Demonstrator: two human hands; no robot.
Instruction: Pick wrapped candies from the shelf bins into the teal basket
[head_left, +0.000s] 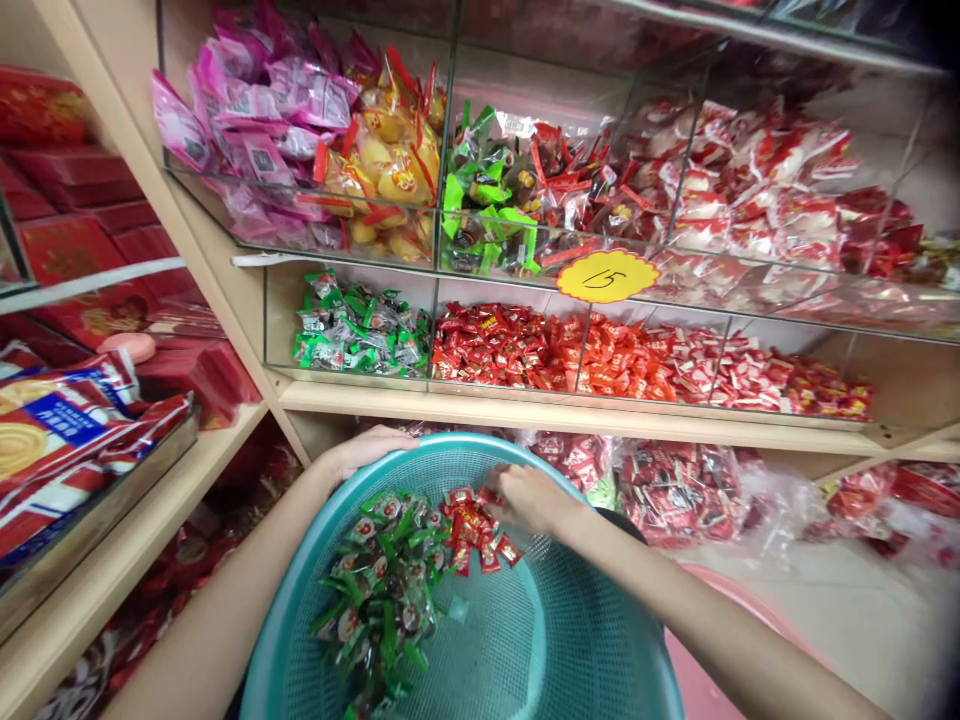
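Note:
A teal plastic basket (570, 610) with perforated walls stands in front of me. My left hand (371, 450) grips its far left rim, the fingertips partly out of sight. Inside the basket, my right hand (525, 495) has its fingers curled in at a small heap of red wrapped candies (472, 525), some of them against the fingers. Just left of these lies a larger pile of green-and-clear wrapped candies (382, 590). The basket's right side of the floor shows bare mesh.
Behind the basket, a low clear bin row holds green candies (360, 325), red candies (491, 345) and orange-red ones (626, 360). A yellow price tag (607, 275) marked 15 hangs above. Packaged snacks (67, 420) fill the left shelf. A pink tub (720, 640) sits at right.

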